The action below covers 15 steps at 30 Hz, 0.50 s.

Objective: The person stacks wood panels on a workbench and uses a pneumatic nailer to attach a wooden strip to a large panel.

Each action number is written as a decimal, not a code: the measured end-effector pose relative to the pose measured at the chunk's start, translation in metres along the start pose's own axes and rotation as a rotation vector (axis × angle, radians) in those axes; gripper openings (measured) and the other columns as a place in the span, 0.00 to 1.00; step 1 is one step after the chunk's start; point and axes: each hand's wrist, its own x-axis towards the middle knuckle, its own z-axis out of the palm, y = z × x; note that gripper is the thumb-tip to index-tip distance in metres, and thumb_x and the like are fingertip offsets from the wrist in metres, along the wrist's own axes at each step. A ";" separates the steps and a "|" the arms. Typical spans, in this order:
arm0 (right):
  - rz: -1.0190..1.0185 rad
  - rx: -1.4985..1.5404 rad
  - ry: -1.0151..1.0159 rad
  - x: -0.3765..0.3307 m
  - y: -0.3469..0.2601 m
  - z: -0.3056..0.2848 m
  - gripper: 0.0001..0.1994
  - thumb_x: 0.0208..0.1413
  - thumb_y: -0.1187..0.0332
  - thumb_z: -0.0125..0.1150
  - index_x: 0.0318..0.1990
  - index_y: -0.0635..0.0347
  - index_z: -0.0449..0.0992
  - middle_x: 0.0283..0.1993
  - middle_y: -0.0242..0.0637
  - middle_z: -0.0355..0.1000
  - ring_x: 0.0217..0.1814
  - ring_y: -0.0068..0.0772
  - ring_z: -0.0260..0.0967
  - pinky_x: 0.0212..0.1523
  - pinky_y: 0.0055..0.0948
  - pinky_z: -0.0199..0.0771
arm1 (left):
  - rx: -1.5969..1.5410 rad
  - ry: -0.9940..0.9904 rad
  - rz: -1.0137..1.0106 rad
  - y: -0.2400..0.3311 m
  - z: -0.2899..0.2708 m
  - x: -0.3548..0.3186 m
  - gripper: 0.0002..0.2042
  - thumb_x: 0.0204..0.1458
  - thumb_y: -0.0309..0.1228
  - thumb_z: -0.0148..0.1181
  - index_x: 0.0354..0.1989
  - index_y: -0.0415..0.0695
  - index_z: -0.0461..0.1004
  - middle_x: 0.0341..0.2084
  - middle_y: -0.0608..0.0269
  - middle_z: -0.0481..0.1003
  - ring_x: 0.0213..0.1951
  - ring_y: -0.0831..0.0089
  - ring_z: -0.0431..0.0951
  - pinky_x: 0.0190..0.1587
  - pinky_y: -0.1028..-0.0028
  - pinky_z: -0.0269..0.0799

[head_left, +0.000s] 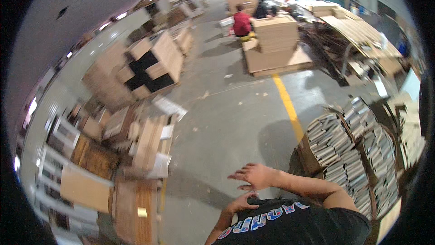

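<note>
Shirt (294, 224): black, being worn.
Right hand (256, 175): past the shirt, fingers out, looks empty.
Left hand (241, 203): by the shirt; can't tell its grip.
Sticks (345, 174): right of the shirt.

A smooth grey concrete floor (217, 127), marked with a painted yellow stripe (288, 102), carries open brown cardboard boxes (309, 158) of thin pale strips at right, a low flat tan base (253, 65) ahead, and small pale scraps (228, 76) scattered between.
</note>
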 end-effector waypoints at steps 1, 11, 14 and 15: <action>0.016 0.008 -0.066 0.012 0.021 0.009 0.31 0.66 0.47 0.61 0.72 0.49 0.68 0.57 0.40 0.79 0.61 0.42 0.77 0.65 0.47 0.72 | 0.555 -0.009 0.421 -0.024 -0.051 0.015 0.38 0.50 0.46 0.79 0.69 0.48 0.72 0.62 0.56 0.77 0.63 0.61 0.75 0.68 0.63 0.70; 1.222 -0.051 -0.150 -0.109 0.198 -0.019 0.30 0.62 0.45 0.66 0.66 0.50 0.73 0.56 0.39 0.80 0.60 0.44 0.78 0.61 0.54 0.73 | 0.810 -0.069 -0.077 0.129 -0.340 0.260 0.33 0.57 0.53 0.65 0.68 0.50 0.73 0.67 0.53 0.74 0.67 0.52 0.72 0.69 0.55 0.68; 1.350 -0.013 -0.210 -0.101 0.295 -0.020 0.29 0.61 0.45 0.66 0.64 0.50 0.75 0.55 0.39 0.81 0.59 0.44 0.79 0.57 0.53 0.75 | 0.874 0.089 -0.174 0.098 -0.396 0.374 0.32 0.58 0.51 0.64 0.68 0.48 0.73 0.66 0.53 0.75 0.67 0.51 0.73 0.69 0.55 0.68; 1.381 0.024 -0.234 -0.094 0.330 -0.024 0.29 0.61 0.45 0.67 0.64 0.50 0.75 0.54 0.39 0.81 0.58 0.44 0.79 0.57 0.53 0.76 | 0.766 0.134 -0.223 0.070 -0.408 0.401 0.31 0.58 0.50 0.64 0.68 0.46 0.74 0.65 0.53 0.76 0.66 0.51 0.74 0.68 0.56 0.69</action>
